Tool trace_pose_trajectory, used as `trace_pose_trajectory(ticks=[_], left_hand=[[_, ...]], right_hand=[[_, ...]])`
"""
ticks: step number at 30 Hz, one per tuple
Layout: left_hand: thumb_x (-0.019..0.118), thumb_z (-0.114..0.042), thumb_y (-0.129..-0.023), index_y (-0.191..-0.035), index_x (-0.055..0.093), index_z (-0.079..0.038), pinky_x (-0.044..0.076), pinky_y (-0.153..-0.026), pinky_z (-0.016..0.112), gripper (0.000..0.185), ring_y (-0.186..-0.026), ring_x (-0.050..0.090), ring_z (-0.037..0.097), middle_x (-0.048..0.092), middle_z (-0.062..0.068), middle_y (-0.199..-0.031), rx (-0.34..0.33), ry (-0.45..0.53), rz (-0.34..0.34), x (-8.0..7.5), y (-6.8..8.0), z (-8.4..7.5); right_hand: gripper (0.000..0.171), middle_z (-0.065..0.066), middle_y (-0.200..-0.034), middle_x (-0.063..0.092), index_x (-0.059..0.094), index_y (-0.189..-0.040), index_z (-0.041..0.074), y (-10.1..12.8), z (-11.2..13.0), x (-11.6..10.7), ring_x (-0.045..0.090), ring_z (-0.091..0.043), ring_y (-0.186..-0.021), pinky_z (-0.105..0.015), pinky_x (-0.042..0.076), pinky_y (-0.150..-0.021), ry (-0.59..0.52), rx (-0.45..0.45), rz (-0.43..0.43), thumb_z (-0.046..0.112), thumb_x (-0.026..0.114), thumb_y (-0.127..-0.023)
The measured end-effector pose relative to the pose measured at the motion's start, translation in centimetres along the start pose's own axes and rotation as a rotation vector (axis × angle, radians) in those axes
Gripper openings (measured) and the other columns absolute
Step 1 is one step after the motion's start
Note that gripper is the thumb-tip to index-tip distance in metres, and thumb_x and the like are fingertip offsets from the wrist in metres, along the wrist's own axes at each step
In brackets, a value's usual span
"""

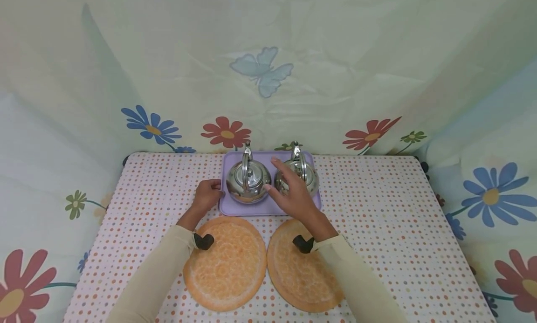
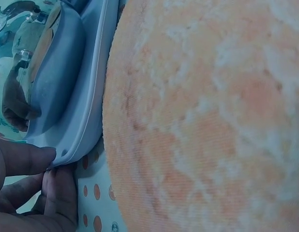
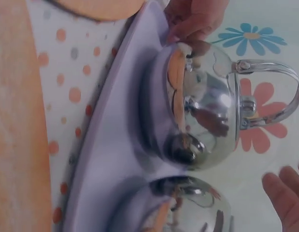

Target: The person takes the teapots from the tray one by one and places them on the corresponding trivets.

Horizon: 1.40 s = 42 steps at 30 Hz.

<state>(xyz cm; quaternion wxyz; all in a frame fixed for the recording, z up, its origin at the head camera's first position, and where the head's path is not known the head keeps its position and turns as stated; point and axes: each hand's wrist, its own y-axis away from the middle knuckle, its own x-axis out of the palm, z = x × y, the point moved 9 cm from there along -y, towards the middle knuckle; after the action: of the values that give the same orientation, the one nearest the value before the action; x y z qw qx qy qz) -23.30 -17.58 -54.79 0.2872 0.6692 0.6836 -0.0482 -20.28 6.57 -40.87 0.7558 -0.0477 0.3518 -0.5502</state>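
Note:
A lilac tray [image 1: 274, 210] carries two shiny steel kettles side by side, a left kettle [image 1: 256, 195] and a right kettle [image 1: 312, 178], handles upright. My left hand [image 1: 207, 195] pinches the tray's left rim; in the left wrist view its thumb [image 2: 28, 159] lies on top of the rim with curled fingers below. My right hand [image 1: 295, 199] hovers over the tray between the kettles, fingers spread and holding nothing. In the right wrist view, its fingertips [image 3: 285, 188] show apart from the left kettle [image 3: 210, 106].
Two round, orange-brown mats [image 1: 224, 267] that look like baked bread lie in front of the tray, under my forearms. A dotted cloth [image 1: 377, 211] covers the table. Behind the tray hangs a flowered curtain [image 1: 314, 104], close to the table's back edge.

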Motion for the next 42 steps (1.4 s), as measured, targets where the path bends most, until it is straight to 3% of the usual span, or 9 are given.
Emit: trace_pose_trajectory(ticks=[6, 10, 15, 20, 25, 33, 42], left_hand=[[0.062, 0.001, -0.085, -0.129, 0.056, 0.009, 0.051, -0.086, 0.039, 0.045, -0.105, 0.061, 0.032, 0.064, 0.023, -0.113, 0.015, 0.01, 0.003, 0.0, -0.2, -0.8], [0.062, 0.001, -0.086, -0.129, 0.056, 0.009, 0.051, -0.087, 0.038, 0.044, -0.106, 0.06, 0.031, 0.063, 0.023, -0.114, 0.003, 0.007, 0.009, 0.1, -0.3, -0.7], [0.062, 0.0, -0.086, -0.129, 0.057, 0.008, 0.05, -0.087, 0.037, 0.044, -0.106, 0.059, 0.031, 0.062, 0.022, -0.114, -0.004, 0.004, 0.007, 0.1, -0.5, -0.6], [0.062, 0.0, -0.085, -0.127, 0.058, 0.008, 0.05, -0.087, 0.038, 0.043, -0.104, 0.06, 0.031, 0.063, 0.022, -0.112, 0.0, -0.002, -0.006, -0.1, -0.5, -0.3], [0.063, -0.001, -0.085, -0.128, 0.057, 0.008, 0.05, -0.087, 0.037, 0.044, -0.105, 0.06, 0.031, 0.063, 0.022, -0.113, 0.005, 0.007, 0.007, 0.1, -0.5, -0.4], [0.062, -0.001, -0.087, -0.132, 0.055, 0.006, 0.052, -0.084, 0.034, 0.047, -0.105, 0.06, 0.029, 0.062, 0.021, -0.116, -0.023, 0.062, 0.023, 0.0, -0.2, 0.6], [0.063, 0.001, -0.086, -0.13, 0.056, 0.007, 0.053, -0.085, 0.035, 0.046, -0.103, 0.061, 0.028, 0.062, 0.021, -0.115, -0.056, 0.087, 0.035, 0.0, -0.3, 0.8]], right_hand=[[0.05, -0.028, -0.135, 0.05, 0.048, -0.135, -0.01, -0.3, -0.2, 0.4, 0.049, -0.041, -0.124, -0.054, 0.047, -0.093, -0.195, 0.127, 0.001, -0.002, 0.066, -0.089], [0.042, -0.033, -0.13, 0.051, 0.05, -0.129, -0.015, -0.4, 0.3, 0.4, 0.05, -0.044, -0.122, -0.043, 0.048, -0.095, -0.297, 0.213, 0.01, -0.006, 0.064, -0.09], [0.042, -0.029, -0.131, 0.052, 0.051, -0.13, -0.014, -0.4, -0.4, 1.0, 0.05, -0.039, -0.123, -0.029, 0.046, -0.097, -0.401, 0.324, 0.027, -0.005, 0.064, -0.09], [0.045, -0.027, -0.134, 0.051, 0.049, -0.132, -0.012, -0.4, -0.9, 2.3, 0.049, -0.037, -0.125, -0.039, 0.042, -0.102, -0.479, 0.37, 0.063, -0.004, 0.064, -0.091], [0.045, -0.028, -0.133, 0.051, 0.049, -0.133, -0.013, -0.3, -0.9, 3.0, 0.049, -0.04, -0.124, -0.045, 0.041, -0.102, -0.505, 0.382, 0.065, -0.004, 0.064, -0.091], [0.039, -0.034, -0.125, 0.054, 0.051, -0.127, -0.018, -0.5, -2.0, 4.9, 0.053, -0.046, -0.118, -0.031, 0.046, -0.097, -0.534, 0.377, 0.107, -0.007, 0.062, -0.091], [0.04, -0.02, -0.118, 0.063, 0.058, -0.127, -0.006, -0.4, -3.3, 6.0, 0.061, -0.03, -0.11, -0.031, 0.049, -0.093, -0.488, 0.408, 0.094, 0.005, 0.069, -0.09]])
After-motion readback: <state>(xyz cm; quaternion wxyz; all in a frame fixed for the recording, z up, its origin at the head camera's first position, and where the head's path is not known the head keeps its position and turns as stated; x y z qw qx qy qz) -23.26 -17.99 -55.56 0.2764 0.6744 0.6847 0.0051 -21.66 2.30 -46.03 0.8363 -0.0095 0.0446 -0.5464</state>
